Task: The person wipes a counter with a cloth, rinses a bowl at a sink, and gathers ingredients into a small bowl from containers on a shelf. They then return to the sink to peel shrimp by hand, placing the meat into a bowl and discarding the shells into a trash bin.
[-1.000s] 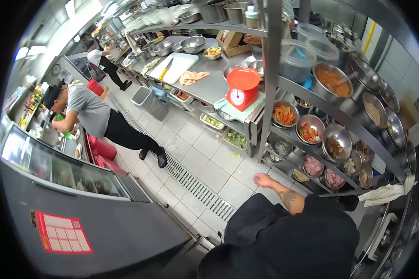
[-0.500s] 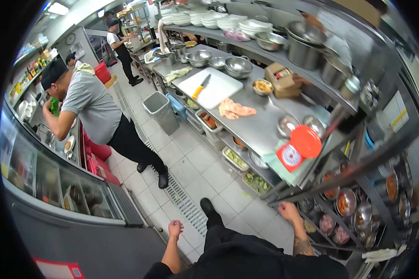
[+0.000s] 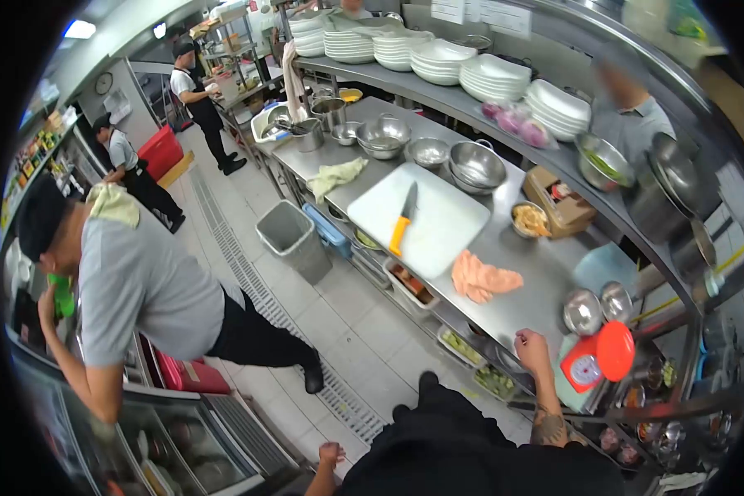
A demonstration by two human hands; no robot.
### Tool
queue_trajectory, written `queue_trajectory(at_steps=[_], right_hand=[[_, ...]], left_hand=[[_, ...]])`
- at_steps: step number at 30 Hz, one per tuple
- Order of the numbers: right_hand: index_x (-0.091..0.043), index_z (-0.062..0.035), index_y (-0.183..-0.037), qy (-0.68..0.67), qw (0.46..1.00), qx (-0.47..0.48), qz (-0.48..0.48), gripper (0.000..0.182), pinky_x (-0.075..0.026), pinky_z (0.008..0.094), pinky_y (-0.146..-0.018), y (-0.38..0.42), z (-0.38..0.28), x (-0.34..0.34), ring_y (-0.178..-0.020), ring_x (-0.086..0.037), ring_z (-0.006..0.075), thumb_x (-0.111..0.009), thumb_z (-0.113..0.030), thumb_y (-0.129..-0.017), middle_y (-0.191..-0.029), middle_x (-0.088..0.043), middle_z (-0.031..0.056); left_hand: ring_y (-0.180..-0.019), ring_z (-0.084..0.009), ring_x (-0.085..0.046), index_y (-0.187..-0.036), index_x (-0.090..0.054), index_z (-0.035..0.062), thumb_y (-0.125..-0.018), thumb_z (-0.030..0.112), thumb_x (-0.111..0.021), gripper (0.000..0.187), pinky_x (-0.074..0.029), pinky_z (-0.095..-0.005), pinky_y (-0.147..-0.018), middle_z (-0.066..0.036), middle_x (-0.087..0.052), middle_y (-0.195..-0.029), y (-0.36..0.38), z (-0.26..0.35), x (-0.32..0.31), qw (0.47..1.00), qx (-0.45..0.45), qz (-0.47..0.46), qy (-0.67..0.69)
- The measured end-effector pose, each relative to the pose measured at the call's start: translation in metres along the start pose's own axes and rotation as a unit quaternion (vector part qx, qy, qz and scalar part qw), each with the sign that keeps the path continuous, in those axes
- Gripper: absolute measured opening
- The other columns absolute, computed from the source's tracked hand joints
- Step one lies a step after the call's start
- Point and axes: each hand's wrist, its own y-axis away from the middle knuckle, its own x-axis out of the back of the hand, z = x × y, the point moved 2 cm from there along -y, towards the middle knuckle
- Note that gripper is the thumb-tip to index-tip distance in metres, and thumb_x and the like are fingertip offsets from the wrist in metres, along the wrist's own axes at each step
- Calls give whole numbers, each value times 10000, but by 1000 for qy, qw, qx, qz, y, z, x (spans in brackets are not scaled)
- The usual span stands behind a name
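The red scale stands on a green cloth just right of the right grip, at the near end of the metal desk, its dial facing the wearer. The right grip is by the desk's front edge with its fingers curled and nothing seen inside; how firmly it is clenched, and whether it touches the desk, I cannot tell. Beyond it, a little to its left, a crumpled peach cloth lies beside the white cutting board. On that board, farther from the grip, rests a knife, its yellow handle pointing toward the wearer. Two metal bowls sit just beyond the grip and to its right, close to the scale. Farther straight out are a small bowl of food and a cardboard box; past these, stacks of white plates line a shelf above the desk. Low to the left, well apart from the desk, the left grip hangs over the floor, fingers bent and nothing visible in it; how tightly it closes I cannot tell. Beyond the left grip, a floor drain runs past a grey bin, and to its left a co-worker in a grey shirt bends forward, a green thing by the hand.
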Motion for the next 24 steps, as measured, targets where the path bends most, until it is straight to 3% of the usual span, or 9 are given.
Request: queue_trajectory(at_steps=[3, 4, 8, 13, 16, 18, 19, 21, 24], right_hand=[[-691, -10, -955, -19, 999, 34, 15, 204, -525, 405, -676, -83, -54, -29, -727, -673, 332, -606, -138, -822, -812, -681, 202], [-689, -6, -942, -23, 998, 50, 32, 189, -522, 406, -672, -114, -73, -34, -730, -672, 333, -605, -131, -828, -813, -679, 205], [-678, 9, -901, -75, 974, 157, 144, 158, -499, 378, -606, -244, -139, -82, -656, -651, 300, -600, -121, -857, -757, -661, 195], [-675, 20, -925, -190, 976, 48, 93, 170, -479, 342, -548, -400, -199, -156, -575, -638, 213, -605, -123, -865, -718, -658, 184], [-690, -2, -933, -180, 981, -56, 37, 289, -514, 417, -689, -482, -208, -213, -766, -672, 352, -607, -270, -865, -786, -671, 213], [-686, 12, -969, -60, 993, -88, 47, 367, -508, 450, -785, -523, -204, -242, -889, -656, 386, -602, -329, -861, -892, -665, 248], [-682, 21, -977, -53, 991, -113, 57, 395, -493, 470, -829, -532, -215, -241, -942, -633, 412, -599, -346, -857, -946, -655, 266], [-675, 41, -993, -50, 984, -157, 66, 450, -462, 510, -918, -547, -227, -242, -1047, -586, 464, -593, -378, -850, -1053, -633, 301], [-680, 45, -872, -34, 972, -202, 112, 405, -493, 495, -847, -562, -232, -248, -932, -635, 432, -598, -351, -848, -954, -661, 281]], left_hand=[[-646, -275, -663, -1000, -575, 75, -866, 167, -557, 164, -530, -430, -560, -120, -657, -779, -14, -1, 10, 900, 386, 117, 168], [-644, -267, -659, -998, -578, 68, -866, 159, -558, 161, -528, -421, -558, -117, -654, -774, -21, 3, 12, 879, 417, 135, 187], [-636, -235, -644, -987, -589, 43, -869, 125, -560, 147, -521, -383, -550, -104, -642, -756, -84, 49, 39, 897, 371, 164, 176], [-625, -194, -626, -974, -602, 11, -872, 84, -563, 131, -512, -337, -541, -88, -627, -732, -201, 132, 78, 930, 286, 181, 141], [-619, -170, -615, -967, -610, -8, -874, 59, -565, 123, -506, -308, -535, -78, -618, -718, -317, 205, 115, 953, 179, 200, 141], [-613, -156, -610, -956, -599, -12, -895, 33, -531, 102, -500, -289, -532, -75, -616, -730, -388, 356, 118, 966, 113, 177, 149], [-632, -165, -627, -936, -591, -6, -894, 20, -521, 86, -507, -297, -540, -84, -633, -760, -447, 336, 130, 976, 38, 193, 92], [-658, -156, -636, -936, -593, 7, -909, 69, -535, 89, -493, -278, -544, -82, -658, -804, -519, 432, 136, 980, -15, 178, 84], [-693, -144, -634, -926, -594, 31, -922, 138, -562, 112, -479, -259, -558, -62, -655, -789, -631, 554, 134, 984, -91, 97, 121]])
